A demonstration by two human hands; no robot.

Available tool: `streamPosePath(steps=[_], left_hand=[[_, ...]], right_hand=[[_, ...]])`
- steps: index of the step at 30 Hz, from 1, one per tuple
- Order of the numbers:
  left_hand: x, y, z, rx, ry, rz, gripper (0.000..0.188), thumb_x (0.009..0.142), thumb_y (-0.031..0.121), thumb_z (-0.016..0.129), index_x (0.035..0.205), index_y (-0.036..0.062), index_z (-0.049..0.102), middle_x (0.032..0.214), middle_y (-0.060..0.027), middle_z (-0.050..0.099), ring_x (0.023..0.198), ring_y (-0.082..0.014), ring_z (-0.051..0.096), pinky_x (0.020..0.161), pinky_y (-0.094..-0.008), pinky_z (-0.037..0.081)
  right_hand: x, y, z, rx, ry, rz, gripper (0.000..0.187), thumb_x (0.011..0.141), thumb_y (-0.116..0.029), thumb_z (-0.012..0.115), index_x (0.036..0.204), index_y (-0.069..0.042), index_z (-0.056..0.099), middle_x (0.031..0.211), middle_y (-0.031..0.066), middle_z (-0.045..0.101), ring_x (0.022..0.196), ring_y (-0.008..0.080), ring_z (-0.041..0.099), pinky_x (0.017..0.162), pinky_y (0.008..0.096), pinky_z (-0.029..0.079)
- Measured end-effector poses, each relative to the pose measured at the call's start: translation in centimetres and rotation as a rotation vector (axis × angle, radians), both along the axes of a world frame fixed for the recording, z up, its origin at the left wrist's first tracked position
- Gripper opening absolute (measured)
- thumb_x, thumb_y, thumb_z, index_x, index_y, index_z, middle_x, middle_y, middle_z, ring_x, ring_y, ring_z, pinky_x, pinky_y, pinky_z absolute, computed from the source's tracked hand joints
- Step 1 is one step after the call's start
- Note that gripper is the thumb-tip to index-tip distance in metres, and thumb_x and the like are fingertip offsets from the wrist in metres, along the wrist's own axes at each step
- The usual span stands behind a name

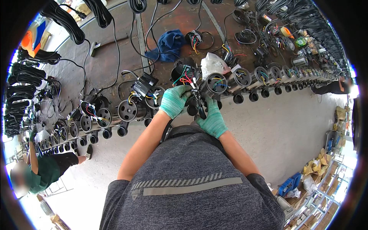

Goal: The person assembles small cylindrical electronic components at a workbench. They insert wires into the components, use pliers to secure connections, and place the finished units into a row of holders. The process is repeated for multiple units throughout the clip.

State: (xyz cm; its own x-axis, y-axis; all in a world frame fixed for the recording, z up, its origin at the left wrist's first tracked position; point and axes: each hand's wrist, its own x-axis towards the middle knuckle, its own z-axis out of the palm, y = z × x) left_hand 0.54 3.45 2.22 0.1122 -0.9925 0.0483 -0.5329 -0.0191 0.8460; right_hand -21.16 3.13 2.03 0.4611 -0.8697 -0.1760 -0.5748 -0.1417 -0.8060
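My left hand point(174, 100), in a green knit glove, is closed with its fingertips pinched at a bundle of thin wires point(186, 79) in red, green and white. The wires come out of a dark round housing point(178, 72) on the bench just beyond. My right hand point(213, 119), gloved alike, is closed beside a narrow black piece point(201, 111) that hangs between the hands; its kind cannot be made out. Small connectors point(194, 89) sit at the fingertips. Right beyond my right hand stands a metal cylinder with a black round end point(216, 83) and coloured wires.
A long row of similar cylinders point(128, 111) lines the bench's near edge. Coiled black cables point(65, 25) hang along the far side. A blue cloth point(168, 45) and white plastic bag point(213, 65) lie on the bench point(115, 50). Another person point(50, 170) works at the left.
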Motion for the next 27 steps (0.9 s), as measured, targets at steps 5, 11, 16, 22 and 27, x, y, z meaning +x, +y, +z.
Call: streamPosePath(steps=[5, 11, 16, 22, 27], left_hand=[[0.1, -0.1, -0.6, -0.067, -0.034, -0.017, 0.025, 0.095, 0.011, 0.074, 0.118, 0.0012, 0.076, 0.099, -0.0195, 0.079, 0.086, -0.0299, 0.078, 0.078, -0.0376, 0.060], [0.0, -0.1, -0.1, 0.034, -0.028, -0.022, 0.027, 0.096, 0.011, 0.074, 0.121, 0.0012, 0.075, 0.098, -0.0185, 0.079, 0.083, -0.0292, 0.077, 0.076, -0.0371, 0.060], [0.2, -0.1, -1.2, -0.041, -0.014, -0.036, 0.027, 0.096, 0.013, 0.072, 0.121, 0.0039, 0.075, 0.100, -0.0177, 0.078, 0.086, -0.0320, 0.076, 0.077, -0.0393, 0.060], [0.4, -0.1, -1.6, -0.145, -0.069, -0.058, 0.026, 0.096, 0.009, 0.073, 0.120, 0.0010, 0.075, 0.098, -0.0194, 0.078, 0.081, -0.0307, 0.076, 0.074, -0.0374, 0.059], [0.5, 0.0, -1.9, -0.124, -0.057, -0.051, 0.026, 0.096, 0.008, 0.073, 0.120, -0.0005, 0.074, 0.099, -0.0192, 0.078, 0.085, -0.0301, 0.077, 0.077, -0.0375, 0.059]], right_hand=[[0.9, -0.1, 0.1, -0.049, -0.022, 0.013, 0.093, 0.071, -0.012, 0.077, 0.156, -0.006, 0.039, 0.147, 0.0311, 0.046, 0.137, 0.0492, 0.049, 0.113, 0.0511, 0.047], [1.0, -0.4, -0.3, -0.142, 0.061, 0.039, 0.095, 0.072, -0.015, 0.077, 0.158, -0.005, 0.037, 0.146, 0.0341, 0.046, 0.131, 0.0517, 0.052, 0.111, 0.0532, 0.048], [1.0, -1.0, 0.2, -0.292, 0.179, 0.088, 0.094, 0.073, -0.016, 0.078, 0.157, -0.001, 0.038, 0.140, 0.0349, 0.050, 0.123, 0.0502, 0.057, 0.103, 0.0539, 0.051], [0.1, -2.5, -1.4, -0.378, 0.229, 0.170, 0.086, 0.078, -0.015, 0.077, 0.155, -0.001, 0.042, 0.129, 0.0319, 0.057, 0.111, 0.0465, 0.064, 0.092, 0.0534, 0.054], [0.2, -3.0, -2.1, -0.271, 0.334, 0.191, 0.083, 0.081, -0.016, 0.075, 0.155, -0.001, 0.041, 0.123, 0.0285, 0.062, 0.105, 0.0437, 0.068, 0.089, 0.0509, 0.056]])
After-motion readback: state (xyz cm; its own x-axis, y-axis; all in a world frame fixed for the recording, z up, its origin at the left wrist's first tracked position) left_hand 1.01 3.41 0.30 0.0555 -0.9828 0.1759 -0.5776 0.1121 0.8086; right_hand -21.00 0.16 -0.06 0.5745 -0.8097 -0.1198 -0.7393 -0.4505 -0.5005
